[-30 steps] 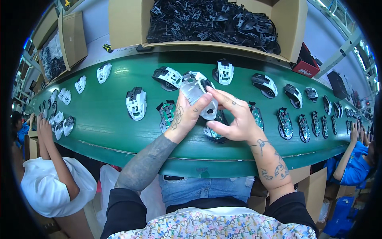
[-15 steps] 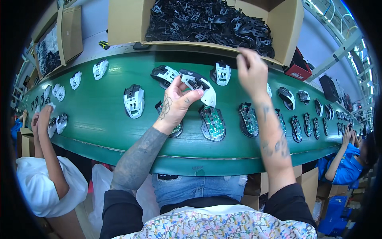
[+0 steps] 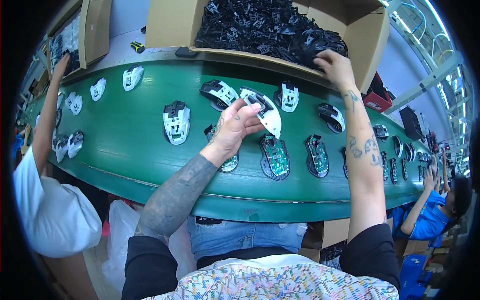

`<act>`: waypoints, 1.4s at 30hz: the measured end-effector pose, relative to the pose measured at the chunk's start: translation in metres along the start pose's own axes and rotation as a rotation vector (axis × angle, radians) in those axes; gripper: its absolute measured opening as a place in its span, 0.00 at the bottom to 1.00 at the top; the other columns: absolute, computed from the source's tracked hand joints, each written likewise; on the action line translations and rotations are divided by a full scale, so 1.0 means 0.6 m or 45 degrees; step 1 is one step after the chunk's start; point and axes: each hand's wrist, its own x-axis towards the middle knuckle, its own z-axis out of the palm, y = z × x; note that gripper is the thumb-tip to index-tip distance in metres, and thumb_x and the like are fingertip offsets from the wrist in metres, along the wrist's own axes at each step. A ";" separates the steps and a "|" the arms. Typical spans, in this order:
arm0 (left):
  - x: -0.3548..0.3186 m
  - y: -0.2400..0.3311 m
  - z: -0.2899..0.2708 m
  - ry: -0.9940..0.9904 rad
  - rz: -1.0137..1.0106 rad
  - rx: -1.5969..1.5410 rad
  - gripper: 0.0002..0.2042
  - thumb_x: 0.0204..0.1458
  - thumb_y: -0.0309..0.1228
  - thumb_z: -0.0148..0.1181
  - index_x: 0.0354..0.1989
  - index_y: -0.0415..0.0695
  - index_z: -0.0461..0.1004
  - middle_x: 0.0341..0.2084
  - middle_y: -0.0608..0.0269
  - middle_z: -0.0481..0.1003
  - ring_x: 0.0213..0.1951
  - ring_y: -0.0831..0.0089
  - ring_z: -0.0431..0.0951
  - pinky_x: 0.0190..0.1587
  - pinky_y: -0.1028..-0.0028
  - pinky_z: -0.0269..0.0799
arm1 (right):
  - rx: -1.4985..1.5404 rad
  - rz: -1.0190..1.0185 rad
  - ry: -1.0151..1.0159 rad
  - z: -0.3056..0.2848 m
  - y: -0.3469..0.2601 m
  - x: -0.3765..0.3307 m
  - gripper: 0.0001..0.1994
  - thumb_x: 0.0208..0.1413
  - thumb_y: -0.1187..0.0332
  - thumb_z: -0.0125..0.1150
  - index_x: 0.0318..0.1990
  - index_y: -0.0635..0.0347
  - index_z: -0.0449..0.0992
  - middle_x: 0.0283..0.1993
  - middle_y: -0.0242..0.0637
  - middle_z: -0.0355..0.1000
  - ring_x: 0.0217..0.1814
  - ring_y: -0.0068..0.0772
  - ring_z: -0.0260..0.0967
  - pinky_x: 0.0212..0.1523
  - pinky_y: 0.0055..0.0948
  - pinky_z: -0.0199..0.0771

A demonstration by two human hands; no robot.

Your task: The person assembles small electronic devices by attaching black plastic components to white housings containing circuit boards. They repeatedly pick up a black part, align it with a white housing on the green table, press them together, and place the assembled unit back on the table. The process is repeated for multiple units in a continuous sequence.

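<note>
My left hand (image 3: pixel 231 129) grips a computer mouse shell (image 3: pixel 270 119), white and black, tilted above the belt with its hollow inner side partly showing. At the far side, my right hand (image 3: pixel 336 68) is at the front rim of a cardboard box (image 3: pixel 280 59) heaped with small black plastic parts (image 3: pixel 250 30). Its fingers are bent together against those parts; whatever they hold is too small to make out. Below the held shell, a mouse base with a green circuit board (image 3: pixel 275 157) lies on the belt. Another such base (image 3: pixel 229 164) is partly hidden behind my left hand.
The green conveyor belt (image 3: pixel 150 155) carries several white-and-black mouse shells (image 3: pixel 176 122) and a row of circuit-board bases (image 3: pixel 317 156). A yellow-black cutter (image 3: pixel 137 47) and a red box (image 3: pixel 377 95) lie beyond it. Co-workers sit left (image 3: pixel 55 210) and right (image 3: pixel 425 207).
My right hand has moved away and rightward to the box of black parts. My left hand keeps hold of the mouse shell, now turned differently. The co-worker on the left has reached to a far box.
</note>
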 end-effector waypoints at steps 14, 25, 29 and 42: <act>0.004 -0.006 -0.005 0.186 0.156 0.269 0.21 0.52 0.39 0.62 0.48 0.40 0.65 0.40 0.60 0.74 0.44 0.72 0.76 0.50 0.69 0.72 | 1.535 0.333 0.033 0.040 -0.196 -0.259 0.09 0.52 0.76 0.63 0.41 0.68 0.74 0.37 0.36 0.75 0.37 0.22 0.73 0.40 0.21 0.74; 0.007 -0.020 -0.017 0.225 0.328 0.453 0.30 0.48 0.34 0.67 0.54 0.33 0.59 0.43 0.55 0.71 0.46 0.69 0.74 0.45 0.75 0.72 | 0.796 -0.086 0.239 0.056 -0.224 -0.261 0.06 0.48 0.74 0.66 0.35 0.63 0.79 0.33 0.38 0.75 0.30 0.26 0.74 0.30 0.22 0.75; 0.006 -0.016 -0.029 0.155 0.357 0.536 0.32 0.48 0.35 0.67 0.56 0.34 0.56 0.45 0.55 0.69 0.47 0.67 0.73 0.47 0.73 0.72 | 0.643 -0.230 0.304 0.059 -0.231 -0.258 0.06 0.45 0.73 0.67 0.33 0.60 0.80 0.32 0.38 0.75 0.30 0.31 0.74 0.30 0.25 0.75; -0.001 -0.004 -0.040 0.049 0.203 0.212 0.22 0.46 0.26 0.61 0.50 0.40 0.61 0.43 0.59 0.70 0.48 0.71 0.71 0.52 0.71 0.67 | 0.574 -0.349 0.195 0.062 -0.237 -0.254 0.08 0.46 0.71 0.67 0.36 0.55 0.80 0.41 0.38 0.74 0.39 0.39 0.74 0.37 0.30 0.76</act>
